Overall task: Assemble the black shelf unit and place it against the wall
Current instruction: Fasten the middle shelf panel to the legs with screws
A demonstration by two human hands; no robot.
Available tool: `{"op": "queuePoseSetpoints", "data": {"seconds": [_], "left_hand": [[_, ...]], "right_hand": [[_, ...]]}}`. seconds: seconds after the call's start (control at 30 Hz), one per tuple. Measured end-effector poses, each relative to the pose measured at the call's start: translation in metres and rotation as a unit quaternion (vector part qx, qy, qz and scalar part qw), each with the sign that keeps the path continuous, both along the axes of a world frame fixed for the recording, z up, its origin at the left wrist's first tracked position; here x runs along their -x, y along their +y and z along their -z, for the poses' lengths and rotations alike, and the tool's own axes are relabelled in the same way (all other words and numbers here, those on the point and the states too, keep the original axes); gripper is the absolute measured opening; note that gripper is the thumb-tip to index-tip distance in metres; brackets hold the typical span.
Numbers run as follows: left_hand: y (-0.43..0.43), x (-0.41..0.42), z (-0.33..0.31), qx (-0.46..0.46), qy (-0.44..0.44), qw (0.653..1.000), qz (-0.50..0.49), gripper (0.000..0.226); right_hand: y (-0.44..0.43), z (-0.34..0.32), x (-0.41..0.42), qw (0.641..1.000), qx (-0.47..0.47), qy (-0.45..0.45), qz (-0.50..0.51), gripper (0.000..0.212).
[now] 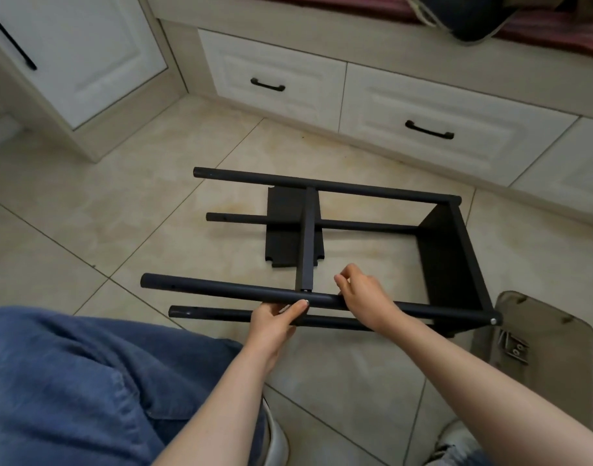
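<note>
Black shelf unit (449, 250) lies on its side on the tiled floor (153, 213), in front of the white drawers (423, 129). It is part-built: four round poles run left to right, joined at the right end by a black panel and free at the left end. A square crossbar (309, 237) runs from the far top pole down to the near upper pole (221, 290), and a short stud shows at its near end just above that pole. A loose black shelf panel (285, 230) lies flat on the floor under the frame, behind the crossbar.

The left grip (278, 317) is closed round the near upper pole from below, thumb lying along the pole's near side, just left of the crossbar joint. The right grip (365, 297) sits over the same pole just right of the joint, fingers curled with the tips drawn together beside the crossbar end. I cannot tell whether it pinches anything.

To the right, near the unit's corner, is a tan pad (550, 334) with a small pack of screws (515, 349) on it. A blue denim leg (69, 381) is at lower left and a shoe (456, 438) at lower right. A white cabinet door (69, 45) is at upper left.
</note>
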State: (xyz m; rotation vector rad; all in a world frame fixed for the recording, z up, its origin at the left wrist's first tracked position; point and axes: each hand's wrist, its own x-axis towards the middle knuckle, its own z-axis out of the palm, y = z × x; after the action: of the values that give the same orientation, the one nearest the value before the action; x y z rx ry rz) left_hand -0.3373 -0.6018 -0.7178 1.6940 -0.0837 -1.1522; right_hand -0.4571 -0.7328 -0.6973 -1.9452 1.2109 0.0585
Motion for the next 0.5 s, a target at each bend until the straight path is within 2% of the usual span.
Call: {"op": "queuePoseSetpoints", "data": {"seconds": [0.13, 0.23, 0.4, 0.5], "left_hand": [[-0.002, -0.001, 0.009, -0.038, -0.043, 0.998, 0.025, 0.020], [0.000, -0.001, 0.016, -0.051, -0.031, 0.998, 0.003, 0.026], [0.001, -0.001, 0.023, -0.043, -0.027, 0.999, -0.008, 0.021], [-0.001, -0.003, 0.025, -0.063, -0.076, 0.995, 0.022, 0.022]], "right_hand": [[-0.002, 0.008, 0.003, 1.000, -0.013, 0.008, -0.010, 0.022], [0.002, 0.016, 0.006, 0.999, -0.016, 0.016, -0.028, 0.024], [0.003, 0.019, 0.007, 0.999, -0.013, 0.001, -0.030, 0.024], [0.000, 0.020, 0.007, 0.999, -0.013, -0.001, -0.033, 0.023]]}}
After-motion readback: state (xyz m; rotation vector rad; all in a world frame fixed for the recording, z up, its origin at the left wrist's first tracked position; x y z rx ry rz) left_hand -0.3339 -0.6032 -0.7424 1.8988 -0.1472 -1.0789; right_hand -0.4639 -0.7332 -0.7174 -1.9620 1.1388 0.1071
